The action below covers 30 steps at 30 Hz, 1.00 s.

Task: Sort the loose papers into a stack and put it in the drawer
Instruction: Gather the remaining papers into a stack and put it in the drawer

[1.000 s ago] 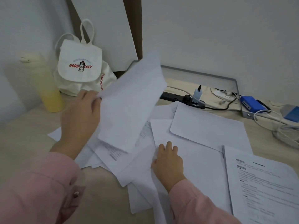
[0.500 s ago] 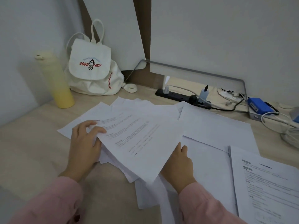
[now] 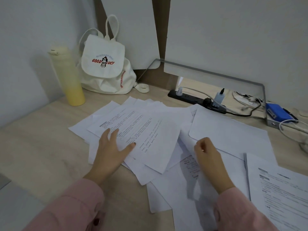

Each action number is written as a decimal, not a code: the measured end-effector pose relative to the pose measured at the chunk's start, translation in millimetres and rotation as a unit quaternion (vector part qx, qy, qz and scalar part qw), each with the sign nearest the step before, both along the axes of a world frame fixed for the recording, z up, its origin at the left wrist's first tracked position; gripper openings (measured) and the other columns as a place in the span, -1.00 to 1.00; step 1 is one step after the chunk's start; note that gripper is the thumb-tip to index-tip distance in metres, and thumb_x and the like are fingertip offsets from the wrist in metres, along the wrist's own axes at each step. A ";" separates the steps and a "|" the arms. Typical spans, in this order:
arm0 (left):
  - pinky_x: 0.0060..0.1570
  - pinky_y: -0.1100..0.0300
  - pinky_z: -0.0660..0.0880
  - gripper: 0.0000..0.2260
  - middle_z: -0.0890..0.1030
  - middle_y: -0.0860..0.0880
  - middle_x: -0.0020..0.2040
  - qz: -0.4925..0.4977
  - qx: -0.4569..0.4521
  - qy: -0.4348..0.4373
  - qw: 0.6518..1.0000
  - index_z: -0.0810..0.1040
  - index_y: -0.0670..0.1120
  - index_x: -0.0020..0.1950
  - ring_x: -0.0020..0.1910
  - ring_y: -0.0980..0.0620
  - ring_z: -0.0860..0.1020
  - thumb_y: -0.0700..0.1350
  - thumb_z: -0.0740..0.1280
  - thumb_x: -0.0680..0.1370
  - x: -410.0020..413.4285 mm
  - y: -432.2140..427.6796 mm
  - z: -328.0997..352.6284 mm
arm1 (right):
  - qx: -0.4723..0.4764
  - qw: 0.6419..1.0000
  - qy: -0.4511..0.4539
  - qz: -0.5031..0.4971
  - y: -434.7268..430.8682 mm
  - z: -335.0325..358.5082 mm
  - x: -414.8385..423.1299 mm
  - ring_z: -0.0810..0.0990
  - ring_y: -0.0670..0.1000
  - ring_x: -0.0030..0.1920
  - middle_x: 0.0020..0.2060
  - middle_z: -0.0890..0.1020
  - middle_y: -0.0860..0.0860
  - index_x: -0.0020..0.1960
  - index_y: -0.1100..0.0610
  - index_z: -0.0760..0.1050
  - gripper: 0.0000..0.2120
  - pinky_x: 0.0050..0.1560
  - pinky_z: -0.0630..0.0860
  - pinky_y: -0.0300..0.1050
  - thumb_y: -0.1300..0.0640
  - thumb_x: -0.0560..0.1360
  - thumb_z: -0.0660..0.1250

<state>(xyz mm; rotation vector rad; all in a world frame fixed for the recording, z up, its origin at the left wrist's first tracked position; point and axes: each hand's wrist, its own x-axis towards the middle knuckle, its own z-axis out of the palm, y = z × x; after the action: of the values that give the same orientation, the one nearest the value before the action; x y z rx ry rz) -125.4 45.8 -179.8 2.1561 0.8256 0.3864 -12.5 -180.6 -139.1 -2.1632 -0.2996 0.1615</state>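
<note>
Barely started: papers [image 3: 150, 130] all loose, left hand [image 3: 111, 150] flat on them, right hand [image 3: 208, 154] at 3 o'clock pinching one sheet.

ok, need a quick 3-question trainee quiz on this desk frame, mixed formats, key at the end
1. True or false: the left hand lies flat on the printed sheet topping the fanned papers.
2. Multiple choice: what stands immediately left of the white backpack?
A. the yellow bottle
B. the blue box
C. the black power strip
3. Fill in: the right hand is closed on the edge of a ____ sheet that lifts off the pile.

Key
1. True: palm down, fingers spread on the printed text.
2. A: the bottle is beside the backpack; the box and strip are far to the right.
3. White (paper): its grip pinches the raised edge.
</note>
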 end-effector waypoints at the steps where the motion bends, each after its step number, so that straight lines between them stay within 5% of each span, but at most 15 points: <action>1: 0.48 0.03 0.01 -0.23 -0.05 0.00 0.56 -0.043 0.023 0.040 0.998 0.06 -0.01 0.53 0.53 0.01 -0.07 0.22 0.32 0.44 0.8 -3.2 -0.8 | 0.070 0.997 0.028 -0.013 -1.6 7.0 1.1 0.34 -0.02 -0.34 -0.31 0.42 0.03 -0.16 0.14 0.34 -0.88 -0.35 0.26 -0.16 0.19 0.56 0.13; 5: 0.50 0.08 -0.11 0.05 -0.16 0.12 0.56 -0.189 0.062 0.096 0.975 -0.09 0.09 0.53 0.53 0.10 -0.16 0.60 -0.02 0.16 6.8 -29.9 7.6 | 0.330 0.926 0.177 -0.041 -7.9 41.0 2.5 0.48 0.06 -0.21 -0.21 0.51 0.07 -0.19 0.10 0.44 -0.86 -0.24 0.41 -0.12 0.18 0.54 0.19; 8: 0.47 0.12 -0.19 0.18 -0.21 0.12 0.55 -0.224 0.102 0.123 0.961 -0.17 0.12 0.52 0.53 0.10 -0.20 0.65 -0.18 -0.01 14.4 -50.0 14.0 | 0.439 0.854 0.281 -0.006 -22.2 58.9 5.7 0.67 0.11 -0.19 -0.10 0.68 0.12 -0.04 0.16 0.60 -0.76 -0.22 0.59 -0.08 0.08 0.54 0.20; 11: 0.48 0.09 -0.24 0.15 -0.24 0.07 0.55 -0.248 0.145 0.160 0.944 -0.23 0.07 0.53 0.53 0.07 -0.23 0.61 -0.10 0.06 23.0 -62.6 15.0 | 0.474 0.828 0.301 0.010 -40.5 63.2 11.6 0.71 0.06 -0.22 -0.13 0.73 0.08 -0.12 0.10 0.71 -0.66 -0.33 0.63 -0.07 0.00 0.54 0.18; 13: 0.49 0.06 -0.24 -0.01 -0.24 -0.02 0.56 -0.259 0.202 0.199 0.924 -0.25 0.02 0.53 0.53 0.03 -0.23 0.51 0.01 0.28 28.1 -64.8 8.2 | 0.481 0.824 0.299 -0.004 -50.9 58.3 14.3 0.71 0.06 -0.17 -0.08 0.72 0.06 -0.02 0.07 0.69 -0.68 -0.26 0.64 -0.04 -0.03 0.53 0.20; 16: 0.50 0.07 -0.08 -0.39 -0.08 -0.10 0.57 -0.245 0.238 0.193 0.920 -0.10 -0.06 0.54 0.55 -0.03 -0.06 0.15 0.03 0.58 27.7 -62.0 -1.1 | 0.454 0.839 0.295 -0.056 -62.1 42.8 22.5 0.71 0.04 -0.25 -0.13 0.73 0.05 -0.09 0.06 0.70 -0.71 -0.27 0.64 -0.09 -0.02 0.52 0.24; 19: 0.33 0.14 0.34 -0.52 0.32 -0.15 0.46 -0.210 0.267 0.051 0.939 0.33 -0.12 0.43 0.40 -0.05 0.38 -0.02 -0.02 0.54 25.6 -60.1 -3.3 | 0.382 0.868 0.297 -0.112 -72.4 27.3 29.7 0.63 -0.03 -0.50 -0.46 0.68 0.01 -0.29 0.13 0.68 -0.65 -0.50 0.54 -0.28 0.09 0.54 0.22; 22: 0.26 0.32 0.26 -0.61 0.39 0.07 0.42 -0.193 0.188 0.044 0.962 0.37 -0.02 0.41 0.39 0.11 0.36 -0.10 0.00 0.61 13.3 -48.2 3.5 | 0.293 0.903 0.298 -0.103 -76.4 14.8 29.2 0.67 0.04 -0.32 -0.24 0.70 0.09 0.01 0.20 0.59 -0.79 -0.28 0.58 -0.14 0.25 0.53 0.18; 25: 0.23 0.21 0.33 -0.55 0.59 0.15 0.11 -0.176 0.155 -0.033 0.972 0.63 0.03 0.07 0.18 0.12 0.51 0.03 -0.02 0.45 -0.9 -29.8 9.4 | 0.249 0.936 0.223 -0.107 -76.3 14.4 29.4 0.65 0.12 -0.22 -0.11 0.66 0.15 0.13 0.22 0.54 -0.73 -0.11 0.57 -0.02 0.36 0.50 0.18; 27: 0.42 0.04 0.10 -0.66 0.51 0.27 0.06 -0.164 0.153 -0.051 0.973 0.61 0.30 -0.21 0.27 0.21 0.39 -0.03 0.08 0.40 -12.0 -15.3 7.1 | 0.265 0.945 0.152 -0.120 -74.8 28.4 28.6 0.62 0.12 -0.16 -0.15 0.64 0.11 0.09 0.11 0.53 -0.76 -0.02 0.53 0.03 0.33 0.52 0.20; 30: 0.45 0.02 -0.17 -0.62 0.29 0.37 0.22 -0.166 0.101 -0.021 0.981 0.45 0.56 -0.25 0.40 0.27 0.02 -0.01 0.14 0.36 -32.0 -4.1 3.4 | 0.311 0.946 0.080 -0.047 -65.9 58.0 23.6 0.64 0.08 -0.12 -0.17 0.69 0.02 -0.03 -0.08 0.55 -0.74 -0.01 0.56 0.04 0.25 0.54 0.21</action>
<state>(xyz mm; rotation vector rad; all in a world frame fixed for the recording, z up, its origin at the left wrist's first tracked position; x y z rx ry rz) -157.4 41.7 -176.4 2.4135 0.4023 0.3539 11.1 -246.5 -81.1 -1.5236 -0.1274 0.1604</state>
